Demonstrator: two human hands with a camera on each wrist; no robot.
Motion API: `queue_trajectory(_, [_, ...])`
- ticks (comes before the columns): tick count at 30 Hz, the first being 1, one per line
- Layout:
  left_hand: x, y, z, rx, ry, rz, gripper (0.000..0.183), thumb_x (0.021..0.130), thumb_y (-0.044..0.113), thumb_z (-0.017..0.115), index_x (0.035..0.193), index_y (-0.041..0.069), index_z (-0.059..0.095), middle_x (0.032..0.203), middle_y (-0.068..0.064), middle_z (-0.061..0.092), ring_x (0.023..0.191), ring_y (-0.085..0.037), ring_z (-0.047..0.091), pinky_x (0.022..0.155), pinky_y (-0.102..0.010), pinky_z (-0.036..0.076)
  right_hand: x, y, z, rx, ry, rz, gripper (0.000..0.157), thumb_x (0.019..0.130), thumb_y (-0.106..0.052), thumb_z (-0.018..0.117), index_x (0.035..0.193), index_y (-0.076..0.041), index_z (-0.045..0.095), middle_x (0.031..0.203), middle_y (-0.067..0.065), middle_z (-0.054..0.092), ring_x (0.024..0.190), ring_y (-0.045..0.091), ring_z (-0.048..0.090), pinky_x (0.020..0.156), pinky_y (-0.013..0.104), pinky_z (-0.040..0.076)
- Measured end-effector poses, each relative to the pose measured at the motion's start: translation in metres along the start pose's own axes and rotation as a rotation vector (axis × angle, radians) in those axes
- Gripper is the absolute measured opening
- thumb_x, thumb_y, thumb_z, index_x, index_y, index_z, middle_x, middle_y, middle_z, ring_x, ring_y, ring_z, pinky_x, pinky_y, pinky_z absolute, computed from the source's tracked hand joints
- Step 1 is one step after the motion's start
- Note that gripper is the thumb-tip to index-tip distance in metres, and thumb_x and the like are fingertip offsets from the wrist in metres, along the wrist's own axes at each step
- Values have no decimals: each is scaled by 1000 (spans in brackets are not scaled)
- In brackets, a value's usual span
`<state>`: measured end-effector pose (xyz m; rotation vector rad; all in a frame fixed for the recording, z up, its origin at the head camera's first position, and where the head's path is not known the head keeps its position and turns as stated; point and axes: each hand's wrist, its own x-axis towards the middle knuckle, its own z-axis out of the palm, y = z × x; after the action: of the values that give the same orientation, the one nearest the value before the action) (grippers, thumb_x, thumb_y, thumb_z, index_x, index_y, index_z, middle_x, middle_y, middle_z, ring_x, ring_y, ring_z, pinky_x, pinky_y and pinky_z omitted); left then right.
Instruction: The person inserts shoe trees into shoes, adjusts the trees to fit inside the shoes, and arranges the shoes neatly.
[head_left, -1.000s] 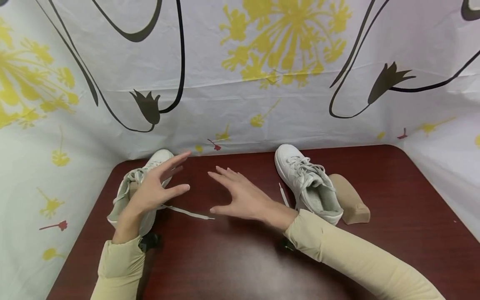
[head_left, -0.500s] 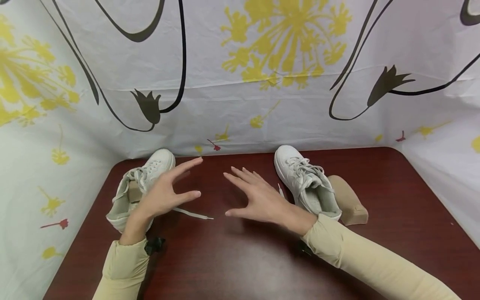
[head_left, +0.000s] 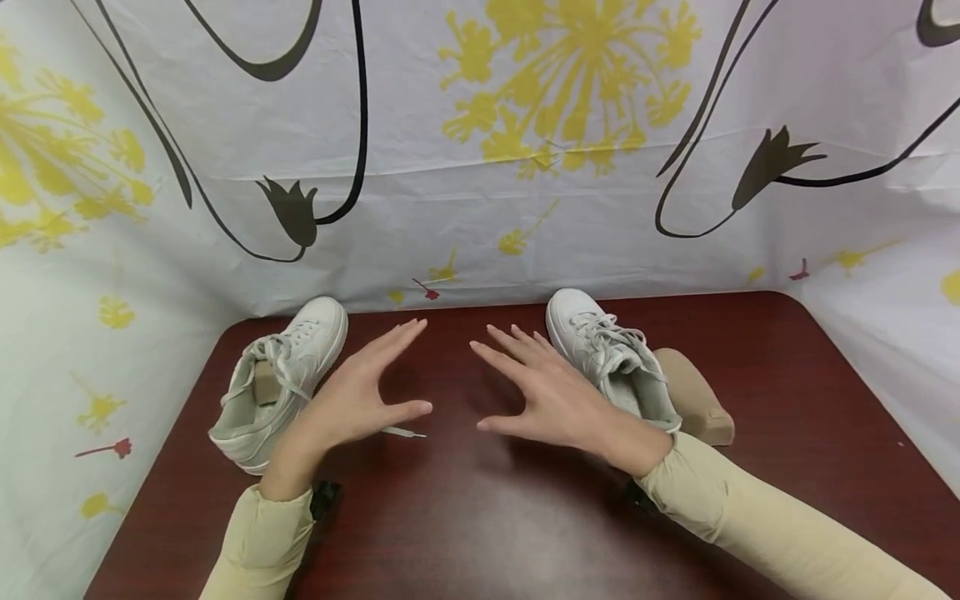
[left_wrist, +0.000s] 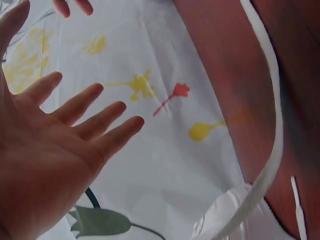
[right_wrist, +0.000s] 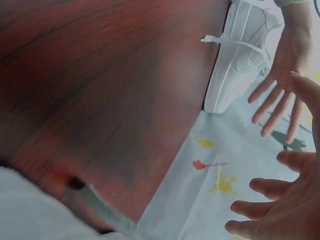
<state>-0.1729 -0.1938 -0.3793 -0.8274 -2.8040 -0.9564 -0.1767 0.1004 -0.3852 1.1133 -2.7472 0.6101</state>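
Both hands hover over the middle of the table, holding nothing. My left hand (head_left: 356, 400) has spread fingers and the thumb held apart, just right of a white sneaker (head_left: 318, 325). A tan insert (head_left: 266, 383) shows inside that sneaker, and its loose lace (head_left: 405, 432) trails out below the left thumb. Facing it, my right hand (head_left: 555, 396) has its fingers fanned out and overlaps the side of a second white sneaker (head_left: 577, 321). The right wrist view shows the first sneaker (right_wrist: 240, 60) on its side of the table, beyond the fingers.
Against the second sneaker's right side lies a tan moulded insert (head_left: 690, 396). The dark red table (head_left: 480, 517) ends at a white curtain (head_left: 480, 242) with yellow and grey flower prints, which also hangs along both sides.
Both hands have drifted right with fingers still spread. More of the left sneaker is uncovered, while the right hand now overlaps the right sneaker and hides its lace tip. The sneakers stay put.
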Motion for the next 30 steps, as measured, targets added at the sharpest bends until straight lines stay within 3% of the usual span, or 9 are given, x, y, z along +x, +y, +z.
queue_trajectory(9, [6, 5, 10, 80, -28, -28, 97, 78, 53, 80, 157, 37, 27, 160, 7, 30, 148, -19, 25, 114, -47, 31, -13, 6, -9, -18, -4, -43, 90, 80, -59, 74, 154, -20, 39, 161, 8, 28, 146, 37, 26, 118, 55, 20])
queue_trajectory(17, [10, 10, 22, 173, -16, -54, 95, 79, 62, 74, 157, 38, 26, 160, 6, 30, 149, -22, 24, 104, -56, 41, -20, 11, -25, -29, -21, -33, 91, 81, -57, 76, 155, -23, 36, 162, 7, 26, 147, 38, 23, 116, 59, 20])
queue_trajectory(23, [16, 18, 33, 220, -5, -35, 93, 80, 65, 71, 157, 36, 27, 160, 5, 31, 147, -24, 28, 106, -55, 40, -25, 25, -40, -22, 30, -23, 88, 81, -50, 78, 154, -20, 39, 160, 9, 30, 145, 38, 29, 112, 64, 24])
queue_trajectory(30, [22, 30, 44, 233, -9, 21, 88, 83, 64, 68, 156, 32, 32, 159, 3, 34, 146, -25, 31, 106, -53, 41, -31, 37, -53, -56, 46, 8, 93, 79, -50, 80, 155, -17, 37, 159, 12, 32, 145, 35, 30, 114, 63, 23])
